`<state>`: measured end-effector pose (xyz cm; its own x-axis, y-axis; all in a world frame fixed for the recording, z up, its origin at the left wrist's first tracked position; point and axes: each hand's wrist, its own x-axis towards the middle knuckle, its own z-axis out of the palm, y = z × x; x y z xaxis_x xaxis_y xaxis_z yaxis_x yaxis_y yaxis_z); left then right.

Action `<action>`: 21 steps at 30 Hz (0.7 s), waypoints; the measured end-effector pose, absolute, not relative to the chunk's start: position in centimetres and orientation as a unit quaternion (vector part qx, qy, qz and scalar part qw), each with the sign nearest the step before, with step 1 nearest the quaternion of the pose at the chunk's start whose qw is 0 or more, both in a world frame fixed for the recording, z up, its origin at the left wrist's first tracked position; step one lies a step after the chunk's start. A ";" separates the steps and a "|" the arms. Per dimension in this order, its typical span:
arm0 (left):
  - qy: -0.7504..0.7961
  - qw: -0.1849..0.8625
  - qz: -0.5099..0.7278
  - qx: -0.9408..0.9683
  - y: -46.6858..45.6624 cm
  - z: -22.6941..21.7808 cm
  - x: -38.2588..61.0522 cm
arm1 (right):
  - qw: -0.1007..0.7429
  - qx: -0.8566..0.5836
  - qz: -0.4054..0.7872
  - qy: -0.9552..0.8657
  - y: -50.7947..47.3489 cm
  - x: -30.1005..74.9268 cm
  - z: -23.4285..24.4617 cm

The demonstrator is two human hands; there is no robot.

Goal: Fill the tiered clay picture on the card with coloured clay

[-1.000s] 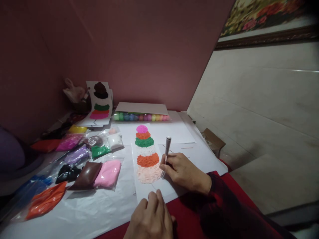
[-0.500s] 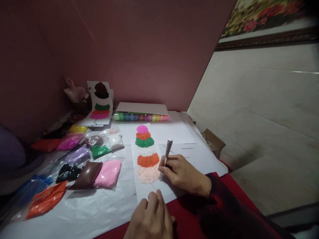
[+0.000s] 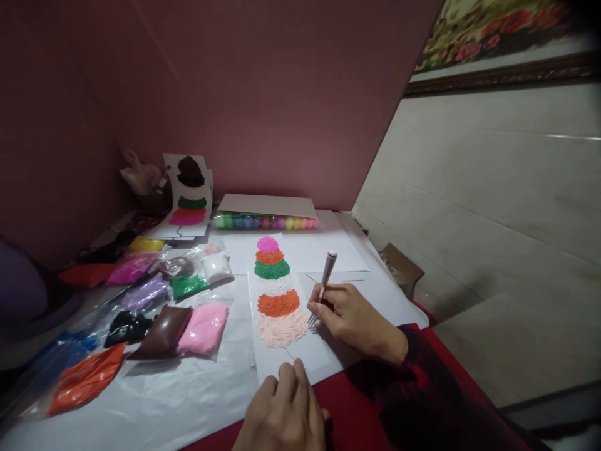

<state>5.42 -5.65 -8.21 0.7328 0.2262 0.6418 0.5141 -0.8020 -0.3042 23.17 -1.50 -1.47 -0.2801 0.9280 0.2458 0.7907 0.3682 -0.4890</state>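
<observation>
My right hand [image 3: 354, 319] is closed around the patterned handle of a small metal fork [image 3: 328, 269]. The fork leans, its tines down at the right edge of a pale peach clay layer [image 3: 282, 329]. That layer is the lowest in a stack of textured clay shapes on a white paper sheet [image 3: 272, 362]; above it come orange [image 3: 278, 304], white, green [image 3: 272, 270], orange and magenta [image 3: 267, 244] layers. At the sheet's near edge rests my left hand [image 3: 286, 407], empty as far as I see, fingers side by side and loosely bent, the thumb mostly hidden.
Bags of coloured clay, among them brown [image 3: 162, 332], pink [image 3: 203, 329] and orange [image 3: 87, 379], cover the table's left. Behind stand a second clay picture [image 3: 191, 203] and a pack of coloured clay pots [image 3: 267, 222]. Thin sticks [image 3: 350, 280] lie beyond my right hand.
My right hand has moved slightly right and up with the fork, whose tines now show at the peach layer's right edge. The left hand has stayed in place.
</observation>
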 end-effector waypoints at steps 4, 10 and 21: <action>-0.206 0.240 -0.307 -0.898 -5.7 -8.2 5.5 | 0.244 -0.531 0.165 -0.795 -1.6 22.8 -1.8; -0.208 0.238 -0.308 -0.897 -5.7 -8.2 5.6 | 0.225 -0.542 0.148 -0.796 -1.5 22.9 -2.0; -0.200 0.248 -0.303 -0.898 -5.6 -8.3 5.5 | 0.233 -0.543 0.160 -0.791 -1.5 22.8 -1.9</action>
<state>5.52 -5.58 -8.25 0.7366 0.2081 0.6435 0.5093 -0.7968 -0.3253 22.82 -1.50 -1.93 -0.3029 0.9329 0.1946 0.7842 0.3601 -0.5053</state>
